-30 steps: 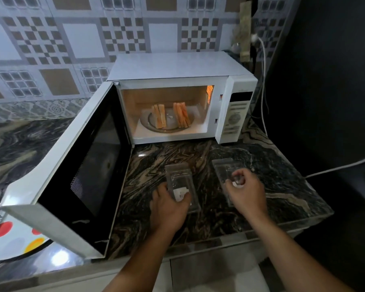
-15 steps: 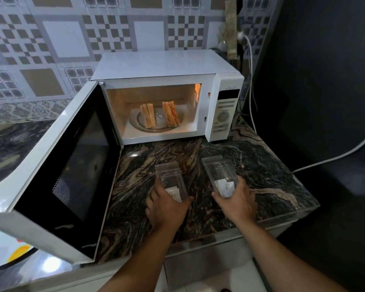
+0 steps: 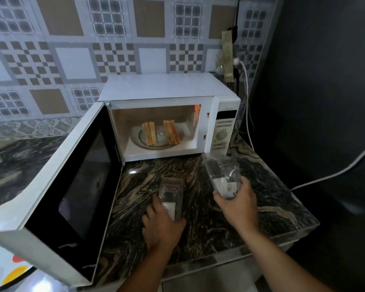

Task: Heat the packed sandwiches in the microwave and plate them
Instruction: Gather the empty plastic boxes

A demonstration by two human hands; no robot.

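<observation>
Two sandwiches (image 3: 160,133) in microwave (image 3: 171,89); two empty packs (image 3: 170,197), one per hand (image 3: 162,226)

Both forearms reach forward from the bottom edge, bare, roughly parallel. Left hand (image 3: 162,225): palm down, low, fingers curled round the near end of a clear plastic pack (image 3: 171,196); thumb on its right side. Right hand (image 3: 238,204): held higher and further forward, wrist slightly cocked, fingers and thumb gripping the near end of a second clear pack (image 3: 222,174). The two hands are apart.
</observation>
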